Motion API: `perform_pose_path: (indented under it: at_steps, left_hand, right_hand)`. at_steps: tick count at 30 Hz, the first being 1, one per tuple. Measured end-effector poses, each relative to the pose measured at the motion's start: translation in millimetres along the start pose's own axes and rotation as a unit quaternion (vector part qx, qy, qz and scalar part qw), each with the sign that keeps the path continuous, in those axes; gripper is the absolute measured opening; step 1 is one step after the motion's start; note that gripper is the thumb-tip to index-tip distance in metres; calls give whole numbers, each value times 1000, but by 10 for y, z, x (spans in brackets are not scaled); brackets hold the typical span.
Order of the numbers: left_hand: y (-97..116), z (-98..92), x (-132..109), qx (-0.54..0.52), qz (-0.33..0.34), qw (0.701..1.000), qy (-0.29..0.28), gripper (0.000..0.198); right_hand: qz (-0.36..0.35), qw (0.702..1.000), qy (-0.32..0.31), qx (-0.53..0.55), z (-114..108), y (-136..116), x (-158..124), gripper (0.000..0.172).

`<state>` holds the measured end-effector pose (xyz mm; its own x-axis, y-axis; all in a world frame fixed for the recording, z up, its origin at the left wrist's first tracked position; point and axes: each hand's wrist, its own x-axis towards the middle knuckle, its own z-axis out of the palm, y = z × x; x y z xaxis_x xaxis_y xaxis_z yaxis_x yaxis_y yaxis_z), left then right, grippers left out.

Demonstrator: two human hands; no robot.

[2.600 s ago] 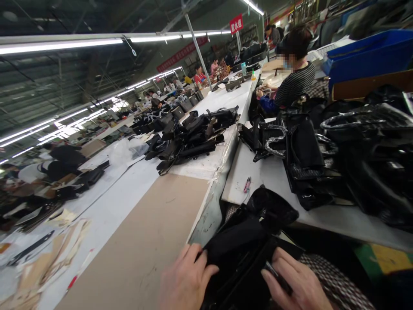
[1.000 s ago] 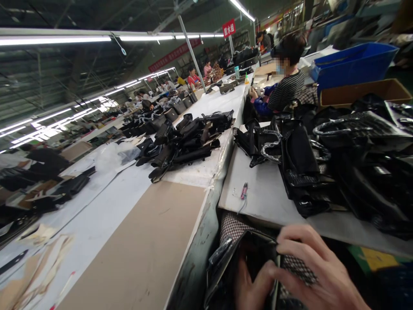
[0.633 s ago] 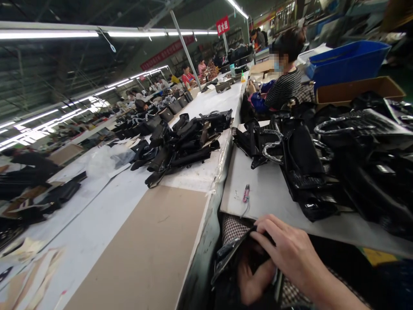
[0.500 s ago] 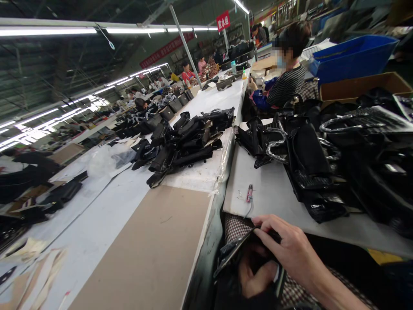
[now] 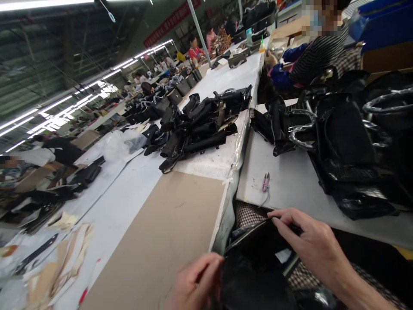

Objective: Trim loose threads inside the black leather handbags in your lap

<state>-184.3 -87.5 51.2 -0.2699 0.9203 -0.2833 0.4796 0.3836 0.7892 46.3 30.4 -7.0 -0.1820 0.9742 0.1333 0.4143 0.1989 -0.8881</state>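
Observation:
An unfinished-looking black handbag (image 5: 254,275) lies in my lap, its mouth open, with a small white label (image 5: 283,255) showing inside. My right hand (image 5: 309,237) pinches the bag's upper rim between thumb and fingers. At the bag's left edge is my left hand (image 5: 198,282), slightly blurred, its fingers curled against the black material. Small pink-handled thread snips (image 5: 266,182) rest on the grey table just beyond my right hand.
Black bags with plastic-wrapped handles (image 5: 345,142) are heaped on the grey table (image 5: 290,185). More black pieces (image 5: 200,125) cover the white table, near a brown board (image 5: 167,232). A co-worker in a striped top (image 5: 322,56) sits beyond. Material strips (image 5: 61,267) lie at left.
My left hand has come out of the bag's inside and moved left to its outer edge. The right hand keeps its pinch on the rim. The view has shifted down and left.

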Motion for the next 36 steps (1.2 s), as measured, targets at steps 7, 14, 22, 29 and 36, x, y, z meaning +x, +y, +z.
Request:
perform_pose_path:
  at_steps: [7,14,22,29,36]
  left_hand:
    - [149,77,276,46,116,992,24,22]
    - [108,170,372,128,219,967,25,12]
    - [38,155,440,230,316,918,70,22]
    - [226,88,576,322,365,872,-51,20]
    - [322,193,736,378,471,794,-65,19]
  right_hand:
    - [12,1000,10,-13,33,24,3,27]
    - [34,999,23,-7,58,24,13,27]
    - [23,1000,6,14,86,-11,-20,25]
    - [17,1000,11,13,122,-23,-42,24]
    - [38,999,5,38,121,-25,-81,25]
